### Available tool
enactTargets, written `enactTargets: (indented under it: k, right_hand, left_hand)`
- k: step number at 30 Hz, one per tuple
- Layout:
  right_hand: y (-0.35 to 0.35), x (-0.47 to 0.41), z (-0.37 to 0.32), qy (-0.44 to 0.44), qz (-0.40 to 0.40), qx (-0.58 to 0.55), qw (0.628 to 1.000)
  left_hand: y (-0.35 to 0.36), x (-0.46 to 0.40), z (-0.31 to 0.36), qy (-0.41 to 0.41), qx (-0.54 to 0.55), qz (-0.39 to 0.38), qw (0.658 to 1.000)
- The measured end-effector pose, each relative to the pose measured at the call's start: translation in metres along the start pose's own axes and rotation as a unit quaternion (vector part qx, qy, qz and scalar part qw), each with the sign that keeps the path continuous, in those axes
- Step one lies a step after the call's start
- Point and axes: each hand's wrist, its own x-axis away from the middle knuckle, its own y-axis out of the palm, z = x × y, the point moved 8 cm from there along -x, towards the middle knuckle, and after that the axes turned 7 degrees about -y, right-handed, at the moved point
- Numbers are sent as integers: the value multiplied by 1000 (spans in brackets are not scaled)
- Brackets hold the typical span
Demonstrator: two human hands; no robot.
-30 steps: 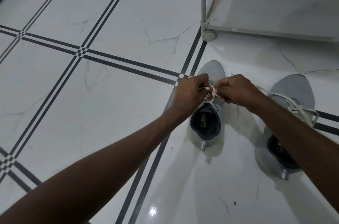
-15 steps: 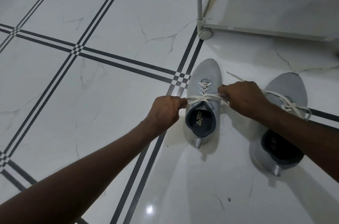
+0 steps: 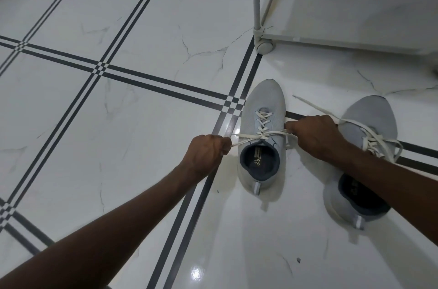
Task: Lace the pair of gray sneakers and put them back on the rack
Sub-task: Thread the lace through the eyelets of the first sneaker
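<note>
Two gray sneakers stand on the white tiled floor, toes pointing away from me. The left sneaker has a white lace crossed at its top eyelets and stretched tight to both sides. My left hand is closed on the lace end left of the shoe. My right hand grips the other end on the shoe's right, with a loose tail running out past it. The right sneaker is laced and tied, partly hidden under my right forearm.
A white shoe rack on a small caster wheel stands at the upper right, its lowest shelf just beyond the shoes. Dark double stripes cross the glossy floor tiles to the left.
My hands moved apart from over the left sneaker's tongue, pulling the lace ends out sideways and tight. The view has also shifted slightly, so the shoes sit lower in frame.
</note>
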Motion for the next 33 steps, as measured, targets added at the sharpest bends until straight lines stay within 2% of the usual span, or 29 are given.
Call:
enactTargets:
  k: [3, 5, 7, 10, 12, 15, 19, 23, 28, 30, 33]
  right_hand:
    - [0, -2, -3, 4, 5, -3, 1000]
    - [-11, -4, -8, 23, 71, -23, 997]
    - [-20, -5, -21, 25, 135, -92, 986]
    - [-26, -7, -51, -35, 163, -139, 976]
    - [-26, -6, -56, -41, 175, -139, 974]
    - [-22, -3, -55, -39, 190, -132, 972]
    - [-19, 0, -50, -2, 170, -246, 954]
    - [-14, 0, -49, 4, 154, -258, 954]
    - [-15, -8, -42, -54, 91, -153, 983]
    - [-14, -10, -41, -77, 55, -128, 987]
    - [-16, -11, -38, -99, 58, -115, 987]
  left_hand:
    - [-7, -8, -4, -40, 54, 7, 998]
    - [-17, -11, -2, -52, 107, 52, 991]
    - [-26, -12, 13, -48, 134, 91, 986]
    - [-30, -17, 53, 7, 113, 101, 988]
    - [-23, -17, 70, 43, 62, 99, 992]
    - [-18, -14, 67, 28, 53, 111, 992]
    - [-19, -6, 66, -4, 68, 122, 990]
    - [-20, -5, 64, -14, 60, 137, 989]
    - [-13, -7, 54, -52, 41, 101, 993]
    - [-14, -7, 50, -38, 14, 101, 994]
    - [-10, -7, 50, -8, -20, 70, 997]
